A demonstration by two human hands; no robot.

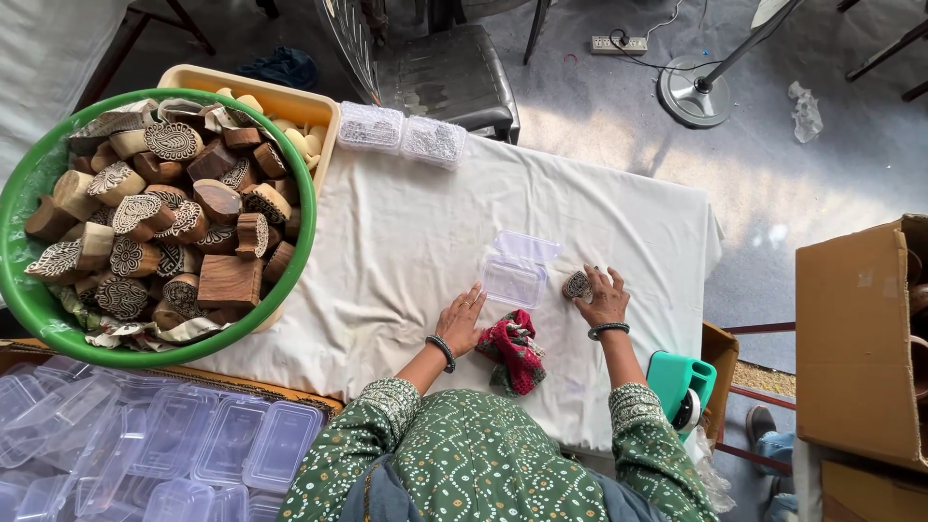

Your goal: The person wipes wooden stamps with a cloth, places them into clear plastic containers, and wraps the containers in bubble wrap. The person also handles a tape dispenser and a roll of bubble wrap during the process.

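My right hand (603, 296) grips a small carved wooden stamp block (577, 286) on the white cloth, just right of an open clear plastic box (516, 270) with its lid flipped back. My left hand (461, 323) rests flat on the cloth, fingers spread, holding nothing, below and left of the box. A red and green cloth rag (513, 351) lies bunched between my two hands. Both wrists wear dark bangles.
A green basin (29, 300) heaped with carved wooden blocks sits at the left over a tan tray (280, 97). Two filled clear boxes (401, 132) stand at the table's far edge. Empty plastic boxes (174, 445) are stacked lower left. A teal tape dispenser (681, 387) and cardboard carton (855, 338) are at right.
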